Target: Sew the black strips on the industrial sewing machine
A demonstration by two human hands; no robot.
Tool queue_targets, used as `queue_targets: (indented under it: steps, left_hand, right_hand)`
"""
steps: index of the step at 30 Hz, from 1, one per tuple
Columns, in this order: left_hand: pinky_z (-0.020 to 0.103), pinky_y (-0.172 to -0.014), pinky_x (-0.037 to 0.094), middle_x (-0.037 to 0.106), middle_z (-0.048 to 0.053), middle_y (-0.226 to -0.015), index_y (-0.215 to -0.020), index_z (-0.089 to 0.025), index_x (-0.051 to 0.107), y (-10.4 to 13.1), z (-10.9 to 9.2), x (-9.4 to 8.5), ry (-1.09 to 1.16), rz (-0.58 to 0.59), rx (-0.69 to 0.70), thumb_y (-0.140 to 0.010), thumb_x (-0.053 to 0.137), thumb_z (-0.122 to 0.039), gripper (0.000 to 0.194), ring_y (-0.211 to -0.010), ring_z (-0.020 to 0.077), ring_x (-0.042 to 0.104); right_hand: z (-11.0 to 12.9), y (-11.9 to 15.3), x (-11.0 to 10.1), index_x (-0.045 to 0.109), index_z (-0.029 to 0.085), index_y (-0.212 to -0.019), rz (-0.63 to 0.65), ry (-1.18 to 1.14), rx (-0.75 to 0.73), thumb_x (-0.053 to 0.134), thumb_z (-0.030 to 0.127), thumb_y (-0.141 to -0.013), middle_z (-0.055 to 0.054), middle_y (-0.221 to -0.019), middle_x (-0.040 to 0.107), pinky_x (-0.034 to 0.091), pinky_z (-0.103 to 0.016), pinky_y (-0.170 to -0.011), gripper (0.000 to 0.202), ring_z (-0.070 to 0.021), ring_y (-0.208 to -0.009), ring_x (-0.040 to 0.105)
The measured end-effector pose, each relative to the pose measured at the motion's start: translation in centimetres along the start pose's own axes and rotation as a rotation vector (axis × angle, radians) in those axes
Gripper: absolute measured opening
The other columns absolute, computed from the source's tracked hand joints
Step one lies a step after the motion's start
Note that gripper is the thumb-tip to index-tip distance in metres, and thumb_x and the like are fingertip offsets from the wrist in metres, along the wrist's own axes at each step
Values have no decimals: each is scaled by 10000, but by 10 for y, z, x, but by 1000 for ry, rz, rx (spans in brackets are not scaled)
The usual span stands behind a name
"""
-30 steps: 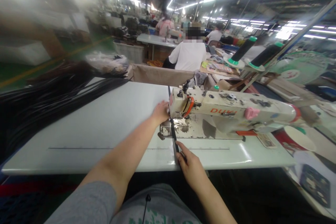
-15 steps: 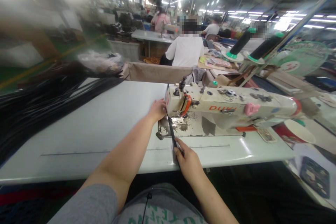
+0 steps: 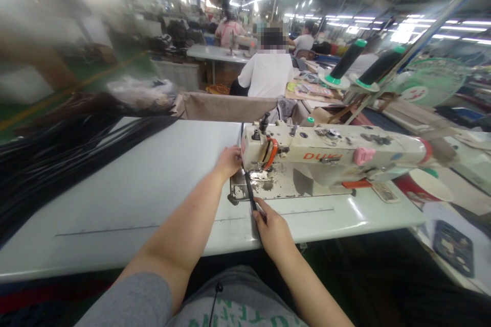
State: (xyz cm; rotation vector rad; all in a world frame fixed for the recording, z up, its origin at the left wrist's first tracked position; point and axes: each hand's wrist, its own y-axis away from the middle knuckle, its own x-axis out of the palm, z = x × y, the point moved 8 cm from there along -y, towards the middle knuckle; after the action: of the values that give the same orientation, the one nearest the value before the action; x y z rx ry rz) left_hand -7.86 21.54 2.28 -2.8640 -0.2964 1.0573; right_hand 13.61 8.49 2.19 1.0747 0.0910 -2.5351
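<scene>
A white sewing machine (image 3: pixel 330 150) stands on the pale table (image 3: pixel 153 189). A narrow black strip (image 3: pixel 250 191) runs from under its needle area toward me and over the table's front edge. My right hand (image 3: pixel 268 219) is closed on this strip near the front, with a slim metallic object also between its fingers. My left hand (image 3: pixel 230 161) rests beside the machine's head, at the far part of the strip; its fingertips are hidden behind the head, so its grip cannot be made out.
Long black strips (image 3: pixel 76 163) lie in a heap at the left. Black thread cones (image 3: pixel 347 61) stand behind the machine. A fabric-lined bin (image 3: pixel 226 107) is beyond the table, with a seated person (image 3: pixel 268 74) behind it. A phone-like dark object (image 3: pixel 453 248) lies at the right.
The whole view has shifted slightly. Both hands keep nearly the same places at the machine, and my right hand stays closed on the strip.
</scene>
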Motion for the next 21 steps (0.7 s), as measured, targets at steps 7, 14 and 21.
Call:
queue_targets:
  steps: [7,14,21]
  left_hand:
    - [353,-1015,462,729,93,-1061,-766,-167,705,-1,27,-17,272,-236,-147,-754,693,-244,79,-1091,264,642]
    - [353,-841,545,669,52,-785,-721,-180,580,21,38,-27,757,-399,-248,-735,699,-509,349,-847,209,656]
    - [408,-880,593,618,3,-733,-707,-192,490,73,44,-43,1036,-456,-292,-607,854,-503,490,-751,151,645]
  right_hand:
    - [10,4,-15,666,171,-1288,-204,-114,-174,577,277,-935,-134,-1141,633,549,-396,-960,379,-244,-1026,643]
    - [30,5,-19,721,175,-1065,-234,-207,-304,570,382,-983,-150,-1111,670,536,-394,-954,269,-257,-1045,643]
    - [39,-8,15,696,198,-1039,122,-505,-93,543,613,-961,-18,-786,652,446,-272,-627,449,-148,-654,541]
